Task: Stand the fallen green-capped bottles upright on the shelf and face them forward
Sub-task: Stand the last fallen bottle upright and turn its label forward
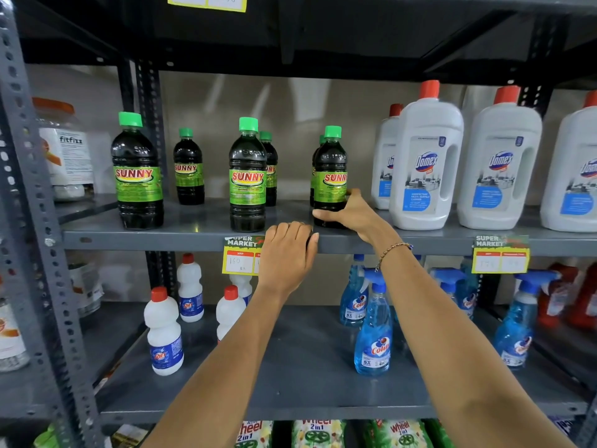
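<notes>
Grey metal shelf (193, 236), viewed head-on, left to right. At far left, beyond the upright: clear jar (64, 150) with orange lid, upright. Front row: first green-capped bottle (137, 173) upright at the shelf's front, label forward. Behind and to its right: smaller-looking second bottle (189, 168), upright, label forward, set well back. Centre front: third bottle (247, 176) upright, label forward; fourth bottle (270, 169) directly behind it, mostly hidden. Yellow price tag (240, 257) on shelf edge, partly covered by left hand (287, 253). Left hand grip: fingers curled over the shelf's front edge, closed on no bottle. Right of it: fifth bottle (331, 179) upright at the front, label turned slightly right; sixth bottle (315, 176) just behind, largely hidden. Right hand (352, 215) grip: clamped around base of fifth bottle, thumb in front, beaded bracelet (392, 250) on wrist. Further right: white red-capped jugs (426, 156), upright in a row. No fallen green-capped bottle visible.
</notes>
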Demonstrator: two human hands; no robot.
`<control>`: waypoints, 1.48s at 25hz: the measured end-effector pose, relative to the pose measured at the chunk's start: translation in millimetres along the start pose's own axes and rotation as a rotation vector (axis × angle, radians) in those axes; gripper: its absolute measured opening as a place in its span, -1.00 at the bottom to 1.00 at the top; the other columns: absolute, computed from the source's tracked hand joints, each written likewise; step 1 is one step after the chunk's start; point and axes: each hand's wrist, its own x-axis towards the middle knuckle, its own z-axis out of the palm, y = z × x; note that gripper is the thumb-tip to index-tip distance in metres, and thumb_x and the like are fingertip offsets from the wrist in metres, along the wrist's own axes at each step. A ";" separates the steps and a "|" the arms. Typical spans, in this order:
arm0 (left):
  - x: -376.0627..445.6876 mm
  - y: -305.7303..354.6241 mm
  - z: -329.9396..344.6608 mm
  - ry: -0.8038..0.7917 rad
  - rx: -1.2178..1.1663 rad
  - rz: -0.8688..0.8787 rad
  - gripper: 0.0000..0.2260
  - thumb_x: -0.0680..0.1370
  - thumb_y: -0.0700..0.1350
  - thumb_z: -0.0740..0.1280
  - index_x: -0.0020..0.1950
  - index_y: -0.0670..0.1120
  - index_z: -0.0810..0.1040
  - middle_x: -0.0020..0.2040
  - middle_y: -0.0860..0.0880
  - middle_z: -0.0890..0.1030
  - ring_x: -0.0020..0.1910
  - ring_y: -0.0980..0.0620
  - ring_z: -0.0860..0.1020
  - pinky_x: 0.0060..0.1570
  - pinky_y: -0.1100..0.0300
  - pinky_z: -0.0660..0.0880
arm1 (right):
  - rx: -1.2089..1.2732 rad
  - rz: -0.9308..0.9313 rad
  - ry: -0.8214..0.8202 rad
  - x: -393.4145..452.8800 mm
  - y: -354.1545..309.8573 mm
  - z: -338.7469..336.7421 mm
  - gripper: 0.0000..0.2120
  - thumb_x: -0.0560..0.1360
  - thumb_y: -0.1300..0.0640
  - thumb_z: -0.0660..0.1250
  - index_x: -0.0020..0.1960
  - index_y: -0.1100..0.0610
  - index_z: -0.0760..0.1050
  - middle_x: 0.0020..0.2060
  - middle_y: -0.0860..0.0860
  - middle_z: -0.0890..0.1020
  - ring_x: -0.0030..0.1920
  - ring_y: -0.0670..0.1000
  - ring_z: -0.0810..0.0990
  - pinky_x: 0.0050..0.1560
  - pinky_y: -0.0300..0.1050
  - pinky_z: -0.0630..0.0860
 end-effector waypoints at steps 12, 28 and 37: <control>1.0 0.0 2.1 -0.009 -0.003 0.011 -0.67 0.62 0.03 0.07 -0.02 -0.10 0.57 -0.14 -0.02 0.60 -0.17 -0.06 0.50 -0.09 0.10 0.28 | -0.067 0.012 0.000 -3.7 -3.9 -0.7 -0.09 0.24 0.06 0.62 0.38 0.24 0.15 0.19 0.04 0.49 0.22 0.01 0.47 0.23 -0.10 0.44; 92.7 5.8 -8.7 -0.651 -0.876 -0.632 -0.65 0.53 -0.16 0.37 0.30 -0.13 0.47 0.23 -0.12 0.57 0.21 -0.07 0.52 0.28 -0.01 0.41 | 0.112 0.057 0.006 -17.0 -4.4 -31.7 -0.64 0.53 0.35 0.30 0.32 0.32 0.43 0.18 0.21 0.61 0.12 0.05 0.58 0.28 0.02 0.51; 88.4 1.7 -15.2 -0.573 -0.899 -0.666 -0.56 0.47 -0.21 0.44 0.33 -0.19 0.45 0.23 -0.14 0.56 0.20 -0.05 0.53 0.24 0.09 0.44 | 0.095 0.009 -0.021 -23.9 -5.2 -32.1 -0.65 0.53 0.35 0.30 0.31 0.34 0.43 0.07 0.18 0.61 0.08 0.04 0.58 0.20 -0.09 0.53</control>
